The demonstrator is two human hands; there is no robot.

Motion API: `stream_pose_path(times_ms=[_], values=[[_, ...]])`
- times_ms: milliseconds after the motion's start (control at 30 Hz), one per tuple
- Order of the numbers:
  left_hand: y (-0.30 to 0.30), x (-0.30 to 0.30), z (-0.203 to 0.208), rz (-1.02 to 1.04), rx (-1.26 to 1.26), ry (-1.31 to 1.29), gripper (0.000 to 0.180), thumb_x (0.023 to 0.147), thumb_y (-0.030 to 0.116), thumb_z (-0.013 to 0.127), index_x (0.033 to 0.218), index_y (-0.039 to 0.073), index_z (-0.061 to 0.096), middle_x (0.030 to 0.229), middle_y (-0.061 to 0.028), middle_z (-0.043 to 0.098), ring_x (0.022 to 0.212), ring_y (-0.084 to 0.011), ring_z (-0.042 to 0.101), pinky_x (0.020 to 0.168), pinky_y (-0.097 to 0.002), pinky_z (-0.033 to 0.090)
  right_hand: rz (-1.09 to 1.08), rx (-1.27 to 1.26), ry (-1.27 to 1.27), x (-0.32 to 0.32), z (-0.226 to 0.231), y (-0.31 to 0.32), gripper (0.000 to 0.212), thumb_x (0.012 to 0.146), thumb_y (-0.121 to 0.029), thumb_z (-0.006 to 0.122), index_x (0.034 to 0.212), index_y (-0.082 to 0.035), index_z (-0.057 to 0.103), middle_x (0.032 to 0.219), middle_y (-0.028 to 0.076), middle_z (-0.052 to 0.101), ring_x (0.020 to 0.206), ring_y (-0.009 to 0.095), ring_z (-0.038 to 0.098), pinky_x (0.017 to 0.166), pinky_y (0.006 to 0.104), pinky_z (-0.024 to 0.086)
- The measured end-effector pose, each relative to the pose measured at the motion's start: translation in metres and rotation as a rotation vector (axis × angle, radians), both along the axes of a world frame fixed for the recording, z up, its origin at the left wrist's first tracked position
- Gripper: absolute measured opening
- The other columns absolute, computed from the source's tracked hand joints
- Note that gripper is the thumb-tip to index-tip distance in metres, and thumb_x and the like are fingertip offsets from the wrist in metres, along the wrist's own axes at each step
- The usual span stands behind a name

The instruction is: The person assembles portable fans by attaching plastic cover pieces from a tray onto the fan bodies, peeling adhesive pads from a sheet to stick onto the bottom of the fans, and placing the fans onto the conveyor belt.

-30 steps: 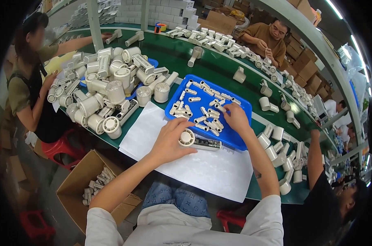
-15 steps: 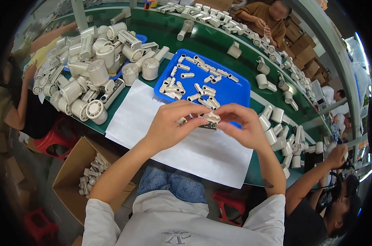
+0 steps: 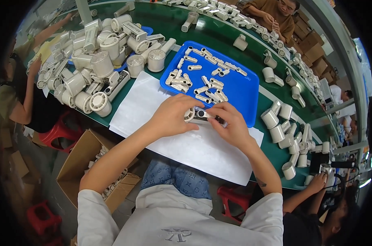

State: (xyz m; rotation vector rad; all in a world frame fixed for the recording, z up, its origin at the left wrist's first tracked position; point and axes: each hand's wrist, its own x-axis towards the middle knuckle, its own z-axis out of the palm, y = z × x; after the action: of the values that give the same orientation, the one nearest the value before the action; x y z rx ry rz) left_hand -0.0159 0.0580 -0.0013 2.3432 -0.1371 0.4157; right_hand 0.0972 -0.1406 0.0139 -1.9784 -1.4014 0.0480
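Two bare hands, one unit between them. Left hand (image 3: 173,117) is curled round the head of a handheld fan (image 3: 189,115); right hand (image 3: 231,127) makes a narrow pinch, thumb and forefinger on one small cream piece (image 3: 200,113) at the fan's handle. Whether it's seated, can't tell.

Counts: one blue tray (image 3: 248,100) just beyond the grip, over twenty similar cream parts (image 3: 214,83) in it, overlapping, so no exact figure. One white sheet (image 3: 169,149) under and nearer than the grip. One big fan pile (image 3: 81,69) left of the grip, a smaller fan cluster (image 3: 286,135) to its right, both too tangled to count. One cardboard box (image 3: 77,164), nearer and left. Three red stools (image 3: 234,201).

Writing: dark lettering along one handle in the pile, one stitched emblem (image 3: 175,234) on the shirt front; not transcribed.

Fan direction: head to the left, handle pointing right; long axis roughly crosswise to the wearer, right end slightly nearer.
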Motion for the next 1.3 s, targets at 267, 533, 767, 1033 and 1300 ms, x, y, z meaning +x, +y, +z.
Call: stream_pose_path(times_ms=[267,533,767,1033,1300], values=[[0.0,0.004,-0.006,0.008,-0.013,-0.01,0.033,0.068,0.011,0.081,0.099,0.009,0.068,0.1,-0.006,0.068,0.098,-0.0279,0.061,0.085,-0.0366,0.049,-0.001,0.054,0.027,-0.005,-0.005,0.005,0.019,0.079,-0.004,0.072,0.098,-0.003,0.07,0.088,0.01,0.062,0.079,0.027,0.061,0.068,0.0362,0.049],[0.011,0.012,-0.013,-0.044,0.075,-0.148,0.032,0.069,0.009,0.08,0.099,0.006,0.07,0.099,-0.0097,0.07,0.094,-0.03,0.064,0.083,-0.0367,0.051,-0.115,-0.083,-0.442,-0.019,0.001,0.018,0.017,0.077,-0.001,0.066,0.093,-0.002,0.07,0.078,0.012,0.057,0.076,0.032,0.061,0.064,0.0413,0.048],[0.01,0.014,-0.018,-0.079,0.157,-0.218,0.032,0.072,0.01,0.079,0.102,0.005,0.07,0.1,-0.0103,0.07,0.092,-0.03,0.064,0.082,-0.0367,0.052,-0.205,-0.104,-0.477,-0.027,-0.001,0.015,0.009,0.077,-0.004,0.061,0.08,-0.006,0.069,0.078,0.013,0.064,0.072,0.032,0.065,0.06,0.0423,0.05],[-0.012,-0.01,-0.026,-0.002,0.233,-0.416,0.033,0.068,0.009,0.079,0.099,0.007,0.069,0.11,-0.0055,0.067,0.106,-0.0279,0.058,0.087,-0.0381,0.048,-0.117,-0.241,-0.135,-0.029,0.015,0.003,0.015,0.082,-0.015,0.069,0.094,-0.006,0.073,0.094,0.012,0.068,0.084,0.031,0.066,0.069,0.0405,0.052],[-0.032,-0.027,0.003,0.039,0.303,-0.156,0.033,0.064,0.017,0.084,0.087,0.011,0.062,0.103,-0.0044,0.066,0.103,-0.0273,0.059,0.086,-0.0398,0.047,0.074,-0.155,0.26,-0.028,-0.019,-0.022,0.055,0.083,-0.023,0.074,0.13,-0.002,0.056,0.118,0.017,0.062,0.106,0.03,0.061,0.09,0.0374,0.049]])
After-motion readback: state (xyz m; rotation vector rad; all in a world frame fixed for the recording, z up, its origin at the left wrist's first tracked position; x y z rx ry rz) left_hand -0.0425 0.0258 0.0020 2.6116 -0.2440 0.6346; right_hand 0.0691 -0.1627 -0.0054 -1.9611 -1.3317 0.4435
